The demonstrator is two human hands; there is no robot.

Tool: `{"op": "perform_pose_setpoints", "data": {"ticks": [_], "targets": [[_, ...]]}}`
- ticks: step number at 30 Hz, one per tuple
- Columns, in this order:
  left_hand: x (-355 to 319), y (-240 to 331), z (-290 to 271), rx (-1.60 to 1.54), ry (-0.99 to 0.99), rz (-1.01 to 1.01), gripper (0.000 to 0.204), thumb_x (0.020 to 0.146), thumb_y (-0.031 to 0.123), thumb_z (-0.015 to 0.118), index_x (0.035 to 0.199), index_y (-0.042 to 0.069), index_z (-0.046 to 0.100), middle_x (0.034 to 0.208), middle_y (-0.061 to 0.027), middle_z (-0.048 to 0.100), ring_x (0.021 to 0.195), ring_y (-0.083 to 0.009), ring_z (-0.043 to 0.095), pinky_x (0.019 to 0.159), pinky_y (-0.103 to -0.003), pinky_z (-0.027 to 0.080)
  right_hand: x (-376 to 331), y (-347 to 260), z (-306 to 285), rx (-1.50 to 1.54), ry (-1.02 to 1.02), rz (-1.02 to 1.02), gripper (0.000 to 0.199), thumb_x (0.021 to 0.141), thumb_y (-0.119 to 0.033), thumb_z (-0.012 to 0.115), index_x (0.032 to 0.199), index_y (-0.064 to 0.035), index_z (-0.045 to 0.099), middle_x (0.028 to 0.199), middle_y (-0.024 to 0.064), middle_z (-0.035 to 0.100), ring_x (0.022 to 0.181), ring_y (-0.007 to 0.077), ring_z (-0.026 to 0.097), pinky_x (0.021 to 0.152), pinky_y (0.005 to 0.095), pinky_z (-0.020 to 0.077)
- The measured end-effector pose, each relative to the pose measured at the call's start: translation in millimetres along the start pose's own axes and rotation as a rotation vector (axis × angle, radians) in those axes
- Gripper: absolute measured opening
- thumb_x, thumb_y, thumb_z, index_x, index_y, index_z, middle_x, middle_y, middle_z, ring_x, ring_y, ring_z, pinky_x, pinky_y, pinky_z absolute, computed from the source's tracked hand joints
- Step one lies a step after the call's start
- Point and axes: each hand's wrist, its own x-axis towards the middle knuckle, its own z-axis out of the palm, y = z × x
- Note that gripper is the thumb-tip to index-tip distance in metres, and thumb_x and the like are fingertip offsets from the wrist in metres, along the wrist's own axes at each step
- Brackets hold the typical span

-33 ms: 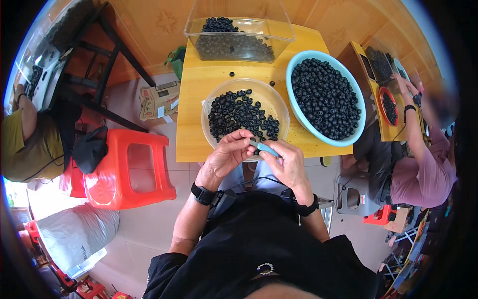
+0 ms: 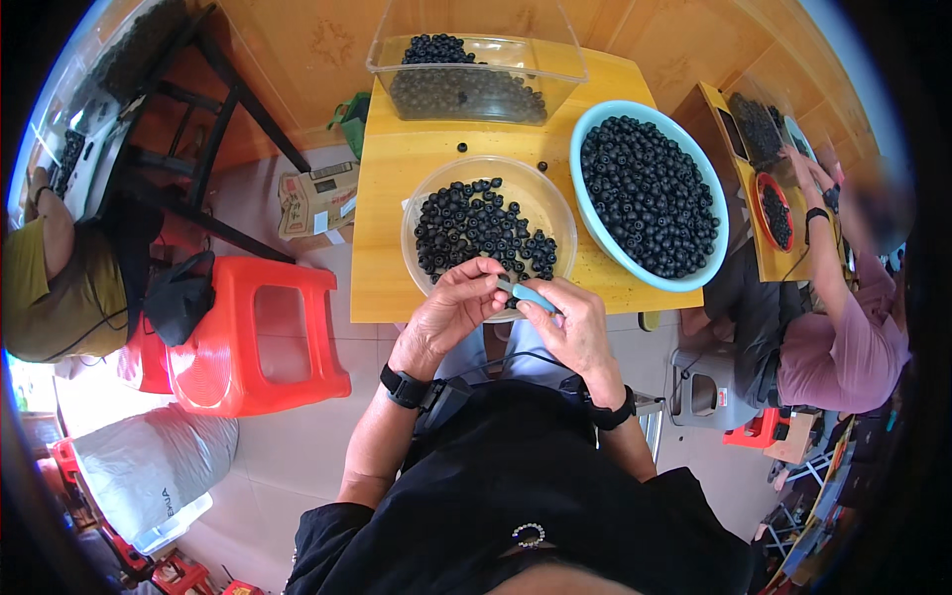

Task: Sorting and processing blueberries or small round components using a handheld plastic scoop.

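Over the near rim of a clear round bowl [image 2: 409,243], my two hands meet at their fingertips. My left hand [image 2: 456,302] is closed, pinching a small black round piece that the fingers mostly hide. Closed around a small tool with a light-blue handle [image 2: 534,297], my right hand [image 2: 575,327] brings its short grey tip against the left fingertips. Inside the bowl lie many loose black round pieces [image 2: 466,223], several showing a hole in the middle.
A light-blue basin [image 2: 722,233] heaped with the same pieces stands right on the yellow table [image 2: 382,288]. Behind is a clear bin [image 2: 575,74] partly filled with them. A red stool [image 2: 213,367] stands left. People sit at both sides; a cardboard box [image 2: 317,203] lies on the floor.
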Motion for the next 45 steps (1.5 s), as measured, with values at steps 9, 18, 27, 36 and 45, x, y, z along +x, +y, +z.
{"op": "perform_pose_setpoints", "data": {"ticks": [9,18,27,36,45], "targets": [[-1.2,2.6,-3.4,-0.01,-0.042,-0.012,0.011,0.087,0.003,0.056,0.098,0.003,0.058,0.088,-0.007,0.062,0.074,-0.0127,0.062,0.07,-0.025,0.052,4.1,-0.5,-0.9,0.017,-0.036,-0.006,0.018,0.08,-0.019,0.065,0.092,-0.0061,0.066,0.066,0.0077,0.058,0.053,0.0205,0.06,0.048,0.0304,0.0443],[-21.8,19.0,20.4,0.003,-0.231,-0.055,0.014,0.083,0.006,0.063,0.095,0.002,0.057,0.087,-0.0099,0.061,0.071,-0.0131,0.058,0.068,-0.023,0.049,4.8,32.7,-10.9,-0.083,0.122,0.033,0.019,0.077,-0.013,0.067,0.093,-0.0021,0.066,0.084,0.0153,0.066,0.067,0.031,0.064,0.057,0.0351,0.0496],[-13.1,17.5,22.6,0.066,-0.033,-0.034,0.015,0.082,0.003,0.062,0.095,0.004,0.054,0.086,-0.0069,0.061,0.072,-0.0136,0.058,0.068,-0.024,0.048,10.4,-12.0,-12.9,0.218,0.023,0.084,0.025,0.072,-0.009,0.072,0.095,-0.0004,0.065,0.074,0.0062,0.061,0.059,0.0135,0.057,0.05,0.0257,0.0449],[-11.6,10.4,30.8,0.3,-0.036,-0.014,0.02,0.084,0.009,0.062,0.1,0.006,0.05,0.091,-0.0053,0.06,0.078,-0.0124,0.06,0.068,-0.024,0.049,15.4,-11.9,-6.6,0.299,-0.019,-0.041,0.018,0.074,-0.009,0.071,0.091,-0.0039,0.066,0.07,0.0043,0.059,0.061,0.014,0.055,0.055,0.0264,0.0435],[-16.9,14.8,25.3,0.571,0.272,0.112,0.019,0.087,0.016,0.06,0.099,0.005,0.052,0.091,-0.0077,0.062,0.074,-0.0123,0.061,0.069,-0.024,0.05,71.1,69.5,-142.6,-0.01,0.344,0.252,0.02,0.073,-0.01,0.067,0.091,-0.001,0.066,0.078,0.0056,0.065,0.073,0.0109,0.058,0.069,0.0264,0.0457]]}}
